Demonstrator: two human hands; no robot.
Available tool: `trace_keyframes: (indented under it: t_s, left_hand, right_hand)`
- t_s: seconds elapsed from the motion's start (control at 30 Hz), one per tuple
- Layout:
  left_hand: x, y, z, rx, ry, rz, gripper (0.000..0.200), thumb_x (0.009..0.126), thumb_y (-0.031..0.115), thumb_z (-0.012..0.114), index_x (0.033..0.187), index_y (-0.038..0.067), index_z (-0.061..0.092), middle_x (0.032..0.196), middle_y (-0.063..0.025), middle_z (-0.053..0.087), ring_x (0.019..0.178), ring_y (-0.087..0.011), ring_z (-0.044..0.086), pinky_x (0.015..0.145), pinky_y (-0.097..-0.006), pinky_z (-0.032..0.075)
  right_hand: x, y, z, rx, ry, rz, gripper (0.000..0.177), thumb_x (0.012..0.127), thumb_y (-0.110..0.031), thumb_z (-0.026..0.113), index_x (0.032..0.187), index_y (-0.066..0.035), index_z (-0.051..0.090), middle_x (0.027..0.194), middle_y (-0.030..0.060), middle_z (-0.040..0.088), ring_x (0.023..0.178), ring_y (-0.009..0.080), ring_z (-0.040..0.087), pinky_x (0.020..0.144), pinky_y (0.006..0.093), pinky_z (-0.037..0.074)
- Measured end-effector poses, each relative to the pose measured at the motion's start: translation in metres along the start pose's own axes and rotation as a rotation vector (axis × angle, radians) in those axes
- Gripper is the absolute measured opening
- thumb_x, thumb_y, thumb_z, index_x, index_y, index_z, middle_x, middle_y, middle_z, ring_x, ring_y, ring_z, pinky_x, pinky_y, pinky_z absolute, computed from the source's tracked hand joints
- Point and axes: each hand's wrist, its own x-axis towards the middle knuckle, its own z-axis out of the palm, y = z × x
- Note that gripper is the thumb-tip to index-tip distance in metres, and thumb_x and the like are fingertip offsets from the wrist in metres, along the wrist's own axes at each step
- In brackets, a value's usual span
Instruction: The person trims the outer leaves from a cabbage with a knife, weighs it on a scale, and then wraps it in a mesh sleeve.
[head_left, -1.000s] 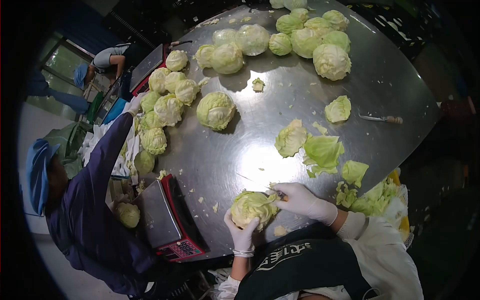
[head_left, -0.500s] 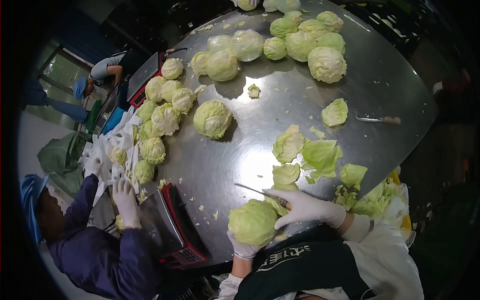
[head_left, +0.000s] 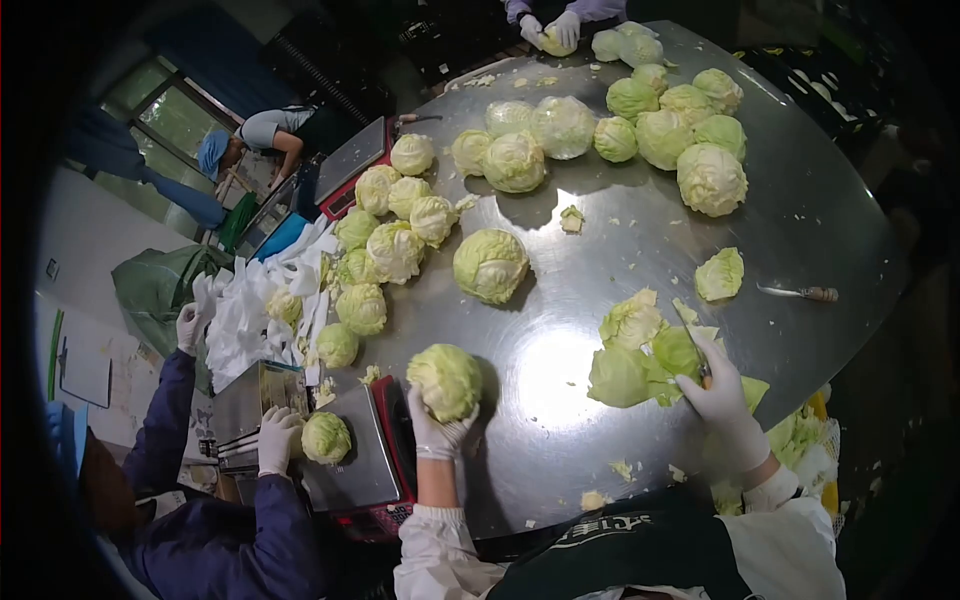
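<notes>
My left hand (head_left: 437, 432) wears a white glove and holds a green cabbage (head_left: 445, 380) from below, beside the red-edged scale. My right hand (head_left: 722, 405), also gloved, is closed around a knife (head_left: 706, 372) over the loose cabbage leaves (head_left: 622, 374). The knife's handle shows partly, and its blade points away from me across the leaves. My fingers touch a leaf at the pile's right side. A larger whole cabbage (head_left: 490, 266) stands farther off on the steel table (head_left: 560, 480).
A scale (head_left: 350, 455) bearing a small cabbage (head_left: 326, 438) is at left, beside a co-worker's gloved hand (head_left: 279, 440). Several cabbages line the table's left and far sides. A second knife (head_left: 798, 292) lies at right. Leaves fill a container (head_left: 800, 440) near my right arm.
My left hand has carried the cabbage left toward the scale. My right hand has moved away from it, right and forward onto the leaves, with the knife. A small cabbage now shows on the scale.
</notes>
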Motion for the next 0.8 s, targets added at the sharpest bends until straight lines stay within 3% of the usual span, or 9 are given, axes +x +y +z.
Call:
trace_keyframes:
  t_s: [0.13, 0.2, 0.27, 0.33, 0.4, 0.43, 0.5, 0.67, 0.8]
  left_hand:
    - [0.068, 0.046, 0.004, -0.402, 0.043, 0.116, 0.080, 0.080, 0.060, 0.073, 0.146, 0.022, 0.047, 0.151, -0.0138, 0.042, 0.134, -0.0394, 0.046, 0.100, -0.0592, 0.053]
    - [0.071, 0.044, 0.025, -0.351, -0.066, 0.426, 0.085, 0.080, 0.051, 0.078, 0.150, 0.020, 0.042, 0.153, -0.0112, 0.042, 0.135, -0.0381, 0.047, 0.104, -0.0575, 0.050]
    - [0.071, 0.033, 0.072, -0.430, 0.125, 0.337, 0.099, 0.077, 0.044, 0.084, 0.157, 0.017, 0.032, 0.160, -0.0161, 0.029, 0.141, -0.0398, 0.039, 0.105, -0.0574, 0.049]
    - [0.066, 0.015, 0.119, 0.572, -0.104, 0.653, 0.121, 0.066, 0.043, 0.092, 0.162, 0.018, 0.022, 0.163, -0.0205, 0.021, 0.146, -0.0416, 0.031, 0.107, -0.0626, 0.043]
    - [0.099, 0.013, 0.140, 1.468, -0.130, 1.359, 0.132, 0.057, 0.044, 0.095, 0.163, 0.020, 0.019, 0.164, -0.0217, 0.020, 0.146, -0.0458, 0.027, 0.112, -0.0622, 0.036]
    - [0.092, 0.013, 0.163, 1.463, -0.148, 1.361, 0.132, 0.057, 0.044, 0.095, 0.163, 0.020, 0.019, 0.164, -0.0217, 0.020, 0.146, -0.0458, 0.027, 0.112, -0.0622, 0.036]
    - [0.078, 0.013, 0.197, 2.174, -0.031, 1.064, 0.132, 0.052, 0.039, 0.096, 0.161, 0.017, 0.025, 0.161, -0.0263, 0.024, 0.144, -0.0460, 0.029, 0.117, -0.0572, 0.031]
    - [0.139, 0.021, 0.165, 1.860, -0.304, 1.264, 0.129, 0.047, 0.036, 0.093, 0.158, 0.018, 0.030, 0.160, -0.0278, 0.027, 0.142, -0.0521, 0.030, 0.117, -0.0553, 0.033]
    - [0.112, 0.016, 0.135, 1.604, -0.355, 1.168, 0.118, 0.056, 0.032, 0.090, 0.156, 0.007, 0.032, 0.150, -0.0265, 0.039, 0.132, -0.0404, 0.048, 0.112, -0.0501, 0.041]
  right_hand:
    - [-0.038, -0.001, 0.002, 0.202, -0.017, 0.293, 0.051, 0.083, -0.012, 0.075, 0.129, 0.002, 0.059, 0.117, 0.0219, 0.065, 0.108, 0.0346, 0.065, 0.095, 0.0390, 0.051]
    - [-0.053, -0.007, 0.003, 0.318, -0.101, 0.477, 0.034, 0.085, -0.010, 0.071, 0.116, 0.001, 0.060, 0.101, 0.0187, 0.066, 0.095, 0.0306, 0.066, 0.086, 0.0388, 0.052]
    - [-0.064, -0.017, 0.013, 0.218, -0.149, 0.382, 0.028, 0.086, -0.009, 0.069, 0.110, 0.001, 0.059, 0.096, 0.0181, 0.065, 0.088, 0.0306, 0.066, 0.081, 0.0401, 0.052]
    - [-0.075, -0.027, 0.034, 0.188, -0.215, 0.202, 0.019, 0.087, -0.009, 0.066, 0.100, 0.000, 0.057, 0.088, 0.0172, 0.064, 0.078, 0.0324, 0.064, 0.073, 0.0433, 0.051]
    - [-0.076, -0.025, 0.059, 0.243, -0.203, 0.127, 0.016, 0.087, -0.009, 0.065, 0.097, 0.000, 0.057, 0.085, 0.0170, 0.064, 0.074, 0.0341, 0.064, 0.069, 0.0450, 0.050]
    - [-0.074, -0.023, 0.068, 0.236, -0.297, 0.214, 0.016, 0.088, -0.011, 0.063, 0.097, 0.001, 0.057, 0.082, 0.0173, 0.063, 0.072, 0.0343, 0.063, 0.068, 0.0454, 0.050]
    - [-0.069, -0.017, 0.066, 0.219, -0.390, 0.363, 0.020, 0.090, -0.015, 0.061, 0.102, 0.001, 0.061, 0.076, 0.0195, 0.058, 0.069, 0.0311, 0.063, 0.065, 0.0437, 0.048]
    - [-0.111, 0.050, 0.042, 0.201, 0.004, 0.576, 0.022, 0.090, -0.010, 0.059, 0.109, 0.001, 0.062, 0.074, 0.0127, 0.059, 0.061, 0.0197, 0.059, 0.057, 0.0349, 0.046]
    - [-0.140, 0.064, 0.007, 0.707, 0.492, 0.845, 0.029, 0.097, -0.009, 0.053, 0.125, -0.001, 0.057, 0.083, 0.0042, 0.060, 0.055, 0.0074, 0.050, 0.049, 0.0215, 0.040]
